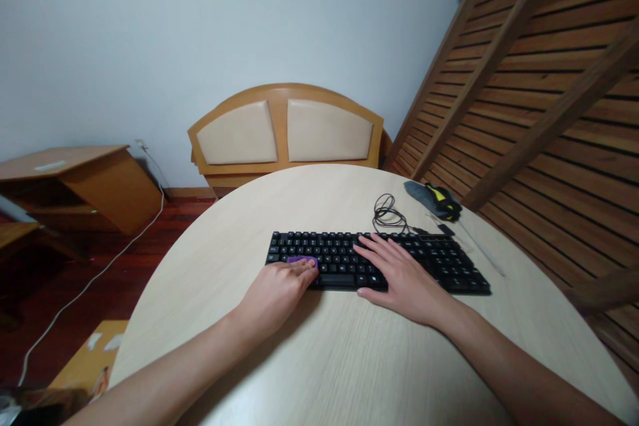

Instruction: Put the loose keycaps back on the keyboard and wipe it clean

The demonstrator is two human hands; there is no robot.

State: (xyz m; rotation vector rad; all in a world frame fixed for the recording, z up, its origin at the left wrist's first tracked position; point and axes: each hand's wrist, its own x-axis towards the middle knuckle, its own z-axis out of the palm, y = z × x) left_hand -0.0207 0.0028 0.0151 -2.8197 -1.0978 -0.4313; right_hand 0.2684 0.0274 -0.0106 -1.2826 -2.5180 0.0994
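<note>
A black computer keyboard (337,279) lies flat on the round pale wooden table (344,359). Pressed against its left-hand keys is a small purple cloth (302,259), partly hidden under my left hand (280,289), whose fingers are closed over it. My right hand (403,279) rests on the middle-right keys with its fingers spread, thumb by the front edge, holding nothing. The keyboard's thin black cable (387,213) is looped behind it.
At the table's back right lies a grey, black and yellow glove-like item (434,201), with a thin pale stick (482,249) nearby. A wooden headboard (282,126) stands behind the table, a slatted wooden frame (524,100) leans right, and a low desk (100,180) stands left.
</note>
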